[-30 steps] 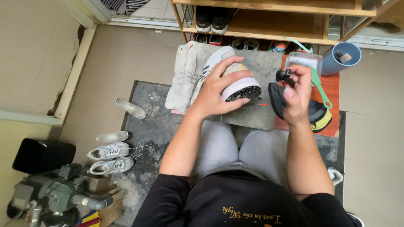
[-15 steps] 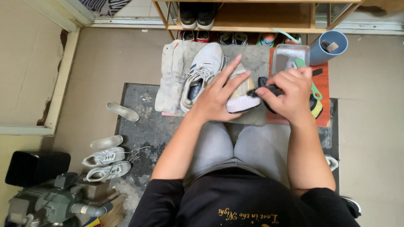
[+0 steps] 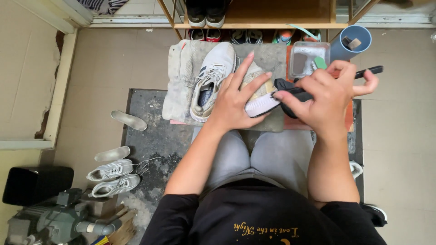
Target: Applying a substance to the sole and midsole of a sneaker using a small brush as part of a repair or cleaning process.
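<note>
Two hands work over a grey cloth [image 3: 272,56] laid above the knees. Left hand [image 3: 236,97] lies fingers spread, pressing a beige shoe [image 3: 258,88] with a white sole — not clenched. Right hand [image 3: 329,93] is closed around a black brush [image 3: 290,93], its handle sticking out past the thumb, bristle end touching the sole. White sneaker [image 3: 211,77] lies just beside; clear tub [image 3: 304,59] and blue cup [image 3: 352,41] stand behind.
</note>
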